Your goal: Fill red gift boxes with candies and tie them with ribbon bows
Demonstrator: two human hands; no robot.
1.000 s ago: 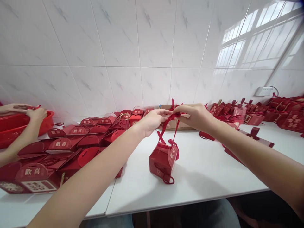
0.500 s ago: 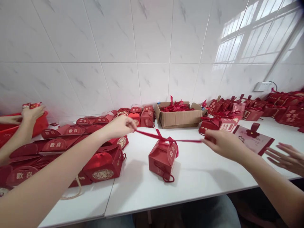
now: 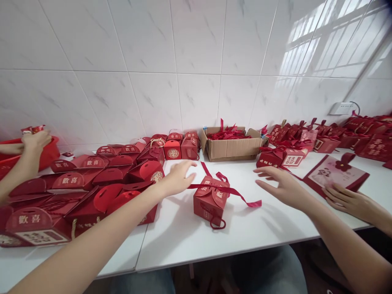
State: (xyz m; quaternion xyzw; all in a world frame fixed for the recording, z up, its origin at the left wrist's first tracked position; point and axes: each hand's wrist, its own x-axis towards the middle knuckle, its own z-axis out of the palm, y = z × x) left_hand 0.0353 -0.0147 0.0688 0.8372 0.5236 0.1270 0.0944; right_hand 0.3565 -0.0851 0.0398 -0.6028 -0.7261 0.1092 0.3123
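Observation:
A small red gift box (image 3: 209, 204) stands upright on the white table in front of me. A dark red ribbon (image 3: 237, 191) crosses its top, with one end trailing right and a cord loop hanging low on its front. Just left of the box is my left hand (image 3: 180, 178), thumb and fingers apart; the ribbon's left end passes near or behind the thumb, and I see no grip on it. My right hand (image 3: 277, 183) hovers right of the ribbon's loose end, fingers spread and holding nothing.
Many red boxes (image 3: 70, 181) crowd the table's left side. Behind stands a cardboard box (image 3: 235, 150) of ribbons. Tied boxes (image 3: 294, 158) line the right. A co-worker's hand (image 3: 346, 200) touches a pink-and-red box (image 3: 337, 173); another person's hand (image 3: 35, 141) is above a red basin (image 3: 53, 153).
Both my hands have let go of the ribbon that was stretched between them. Its right end has dropped onto the table. The co-worker's hand at right has moved onto the pink-and-red box.

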